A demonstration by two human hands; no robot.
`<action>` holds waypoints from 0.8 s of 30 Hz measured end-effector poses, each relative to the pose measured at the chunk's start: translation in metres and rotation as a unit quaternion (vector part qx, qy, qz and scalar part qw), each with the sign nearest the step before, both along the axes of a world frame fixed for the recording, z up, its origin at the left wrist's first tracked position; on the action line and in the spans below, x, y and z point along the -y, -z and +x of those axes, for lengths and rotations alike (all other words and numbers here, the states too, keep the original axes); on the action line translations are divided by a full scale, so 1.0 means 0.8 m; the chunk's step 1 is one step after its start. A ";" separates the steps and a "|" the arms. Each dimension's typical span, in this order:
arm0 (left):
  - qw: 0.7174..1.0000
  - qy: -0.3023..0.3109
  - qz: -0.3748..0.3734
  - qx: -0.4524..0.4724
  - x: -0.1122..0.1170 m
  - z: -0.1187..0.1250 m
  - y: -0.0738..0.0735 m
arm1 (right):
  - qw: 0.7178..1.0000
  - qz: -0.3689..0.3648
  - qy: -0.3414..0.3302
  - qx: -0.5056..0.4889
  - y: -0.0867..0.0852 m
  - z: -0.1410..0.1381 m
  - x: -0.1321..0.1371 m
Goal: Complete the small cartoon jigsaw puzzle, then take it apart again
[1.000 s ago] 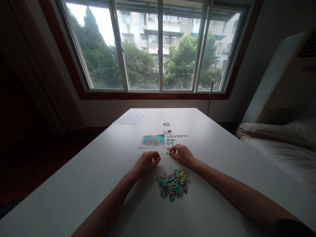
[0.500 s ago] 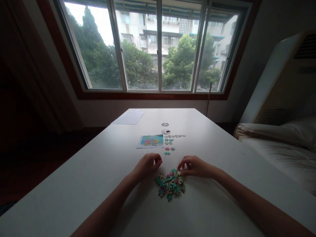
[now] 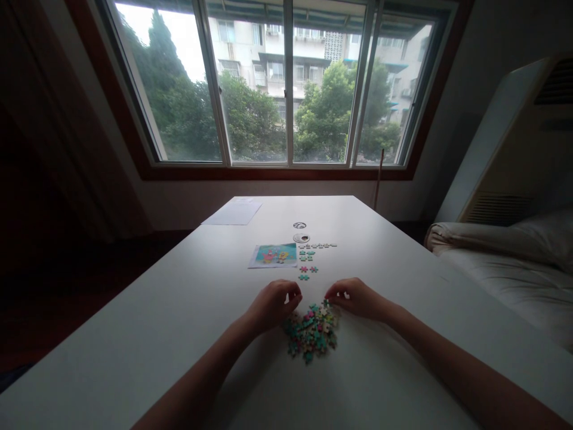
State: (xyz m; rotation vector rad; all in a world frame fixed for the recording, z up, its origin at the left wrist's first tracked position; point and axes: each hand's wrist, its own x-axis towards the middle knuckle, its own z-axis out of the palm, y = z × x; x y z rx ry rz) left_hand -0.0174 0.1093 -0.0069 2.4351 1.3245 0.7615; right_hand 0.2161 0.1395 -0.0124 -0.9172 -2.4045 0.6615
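Note:
A loose pile of jigsaw puzzle pieces [image 3: 312, 334], mostly teal, pink and tan, lies in front of me on the white table. Just over its far right edge, my right hand [image 3: 353, 297] pinches a teal puzzle piece [image 3: 326, 303] between thumb and fingertips. My left hand [image 3: 275, 301] is at the pile's far left edge, its fingers curled in towards the thumb; whether anything small is between them I cannot make out. Beyond both hands, sorted pieces [image 3: 308, 269] lie in short rows beside a cartoon picture sheet [image 3: 274, 255].
Two small round objects [image 3: 301, 238] lie past the picture sheet. White paper [image 3: 233, 212] rests at the table's far left corner. A pale sofa [image 3: 501, 257] stands to the right, and a window [image 3: 286, 89] is beyond the table [image 3: 385, 382].
My right hand has risen slightly off the pile, now with a teal piece at its fingertips. My left hand has shifted a little to the right, closer to the right hand.

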 end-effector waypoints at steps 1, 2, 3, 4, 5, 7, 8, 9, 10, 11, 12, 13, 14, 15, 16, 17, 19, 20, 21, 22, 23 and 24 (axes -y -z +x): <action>1.000 0.004 -0.004 0.005 0.001 0.002 0.000 | 1.000 0.005 0.013 -0.012 0.000 -0.002 0.001; 1.000 0.009 -0.009 0.012 0.002 0.004 0.000 | 0.999 0.007 0.023 -0.025 0.000 -0.003 0.002; 1.000 0.016 -0.016 0.020 0.003 0.006 -0.001 | 0.999 0.008 0.029 -0.039 -0.001 -0.005 0.003; 0.999 0.023 -0.022 0.029 0.004 0.009 -0.001 | 0.998 0.008 0.033 -0.052 -0.002 -0.007 0.005; 0.998 0.029 -0.030 0.037 0.005 0.011 -0.001 | 0.997 0.008 0.034 -0.062 -0.004 -0.009 0.007; 0.997 0.037 -0.045 0.052 0.008 0.016 -0.003 | 0.997 0.005 0.029 -0.077 -0.008 -0.012 0.012; 0.996 0.037 -0.052 0.059 0.009 0.018 -0.003 | 0.996 0.005 0.026 -0.083 -0.010 -0.013 0.015; 0.995 0.036 -0.059 0.066 0.010 0.020 -0.004 | 0.996 0.005 0.021 -0.086 -0.011 -0.015 0.017; 0.995 0.033 -0.065 0.075 0.010 0.021 -0.005 | 0.996 0.005 0.017 -0.089 -0.012 -0.016 0.019; 0.993 0.031 -0.072 0.085 0.011 0.022 -0.005 | 0.996 0.006 0.012 -0.090 -0.013 -0.017 0.021; 0.992 0.028 -0.079 0.095 0.012 0.023 -0.005 | 0.996 0.007 0.009 -0.091 -0.013 -0.018 0.023; 0.990 0.027 -0.087 0.105 0.012 0.024 -0.005 | 0.996 0.009 0.008 -0.091 -0.013 -0.019 0.025; 0.989 0.025 -0.095 0.114 0.012 0.025 -0.004 | 0.996 0.012 0.007 -0.091 -0.013 -0.021 0.026; 0.987 0.023 -0.102 0.121 0.012 0.025 -0.003 | 0.996 0.015 0.007 -0.090 -0.013 -0.022 0.027; 0.986 0.020 -0.107 0.126 0.011 0.026 -0.002 | 0.996 0.019 0.009 -0.091 -0.012 -0.023 0.028; 0.985 0.017 -0.110 0.129 0.011 0.026 -0.001 | 0.995 0.023 0.014 -0.093 -0.010 -0.024 0.029; 0.985 0.006 -0.109 0.137 0.008 0.025 0.001 | 0.994 0.036 0.034 -0.101 -0.008 -0.025 0.029; 0.984 -0.001 -0.107 0.144 0.007 0.024 0.002 | 0.992 0.045 0.046 -0.105 -0.007 -0.025 0.028; 0.982 -0.010 -0.106 0.154 0.005 0.023 0.002 | 0.991 0.054 0.059 -0.108 -0.006 -0.025 0.027; 0.981 -0.018 -0.105 0.165 0.004 0.022 0.001 | 0.990 0.064 0.069 -0.109 -0.005 -0.024 0.027; 0.978 -0.026 -0.105 0.176 0.003 0.021 0.001 | 0.989 0.072 0.075 -0.107 -0.005 -0.023 0.026; 0.976 -0.032 -0.105 0.187 0.002 0.020 0.000 | 0.988 0.079 0.078 -0.104 -0.005 -0.022 0.026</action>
